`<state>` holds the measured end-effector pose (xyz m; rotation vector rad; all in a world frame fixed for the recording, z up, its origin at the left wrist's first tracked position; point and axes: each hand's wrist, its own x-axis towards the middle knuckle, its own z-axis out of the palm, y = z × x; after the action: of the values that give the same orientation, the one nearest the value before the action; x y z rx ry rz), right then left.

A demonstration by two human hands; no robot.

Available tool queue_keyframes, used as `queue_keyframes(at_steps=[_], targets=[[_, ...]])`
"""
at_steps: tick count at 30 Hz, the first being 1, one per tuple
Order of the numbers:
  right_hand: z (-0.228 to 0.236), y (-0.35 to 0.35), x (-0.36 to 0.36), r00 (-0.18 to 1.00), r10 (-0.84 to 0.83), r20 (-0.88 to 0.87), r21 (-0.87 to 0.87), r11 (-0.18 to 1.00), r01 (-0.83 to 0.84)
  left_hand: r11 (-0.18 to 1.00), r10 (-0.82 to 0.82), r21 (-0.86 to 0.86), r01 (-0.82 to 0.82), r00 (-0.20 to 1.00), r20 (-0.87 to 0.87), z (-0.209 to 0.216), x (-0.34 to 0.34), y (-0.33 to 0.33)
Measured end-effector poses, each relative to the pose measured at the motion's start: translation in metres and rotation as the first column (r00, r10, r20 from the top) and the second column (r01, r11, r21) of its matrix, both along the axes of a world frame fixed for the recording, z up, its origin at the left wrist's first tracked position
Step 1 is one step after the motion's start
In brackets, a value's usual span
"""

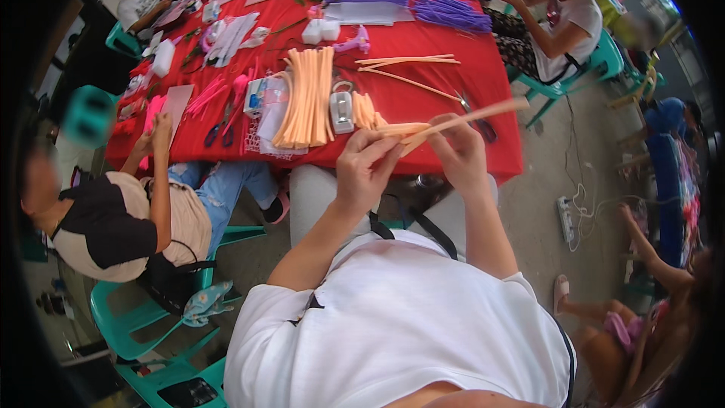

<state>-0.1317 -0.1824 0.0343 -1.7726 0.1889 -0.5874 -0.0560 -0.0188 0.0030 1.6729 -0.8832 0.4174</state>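
Your left hand (366, 170) and right hand (459, 153) are raised together over the near edge of the red table (453, 83). Both hands are closed on the same item: a bundle of peach-coloured strips (453, 121). Your left fingers pinch the near end of the bundle, where the strips lie flat against each other. Your right fingers wrap the bundle just beyond that pinch. From your right grip, one long strip runs up and away to the right, ending past the table's right edge. The hands are almost touching; the grip is narrow on both sides.

Reference points, taken from the grip:

- Just beyond your left hand, on the table, lies a short stack of cut peach pieces (365, 110), with a small white stapler-like tool (341, 109) beside it.
- Further left of that, a large pile of long peach strips (308, 94) lies lengthwise on the cloth.
- Left of the pile lie clear packets (264, 98), and beyond them blue-handled scissors (219, 130) and pink strips (205, 97).
- Ahead of your right hand, several loose peach strips (408, 62) lie crosswise on the cloth.
- Far ahead, at the opposite end of the table, lies a heap of purple strips (451, 13).

A seated person in a black-and-tan shirt (124, 227) works at the table well to the left of your grip. A second person in a white shirt (570, 23) sits far ahead and to the right.
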Motion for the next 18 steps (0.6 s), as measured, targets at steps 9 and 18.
queue_keyframes(at_steps=[9,18], targets=[[-0.009,-0.01,-0.003,0.994,0.064,-0.084,0.306,0.952,-0.036,0.97,-0.206,0.043,0.241,0.899,-0.387,0.009,0.003,0.019],[-0.07,-0.068,-0.011,0.97,0.235,-0.061,0.458,0.87,-0.182,0.945,-0.316,-0.206,0.256,0.539,-0.78,-0.021,0.034,0.02]])
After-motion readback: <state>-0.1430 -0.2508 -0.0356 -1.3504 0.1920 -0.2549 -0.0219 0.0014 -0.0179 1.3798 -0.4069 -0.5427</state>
